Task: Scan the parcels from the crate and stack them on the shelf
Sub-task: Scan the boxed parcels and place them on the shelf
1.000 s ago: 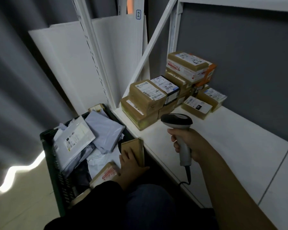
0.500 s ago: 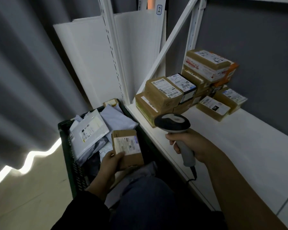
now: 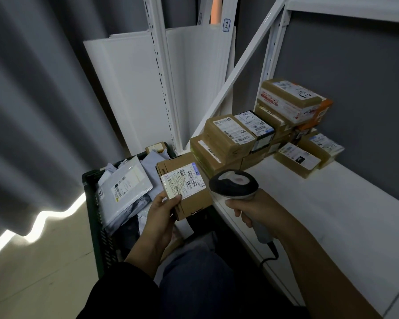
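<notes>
Here, at the near edge of the scene, a person's left hand grips a brown cardboard parcel by its near end. The thumb is pressed on the corner of the white shipping label, and the fingers are out of sight beneath. The right hand is wrapped round the handle of a corded barcode scanner. The scanner's rounded head sits just beside the parcel's right edge.

The parcel is held flat above the gap between crate and shelf, label up. Its long axis runs away from the person, leaning slightly left. The barcodes lie to the left of the scanner head, so the right hand is the nearer one to finish the read. The scanner's window is hidden, so its aim cannot be told. It probably needs a turn leftward onto the label.

The parcel is a plain taped carton, crisp-cornered, and likely light.

Behind the left hand, the dark green crate holds grey and white mailer bags. Farther right, on the white shelf, stacked parcels rise against the grey wall, with bare board in front for the next one.
</notes>
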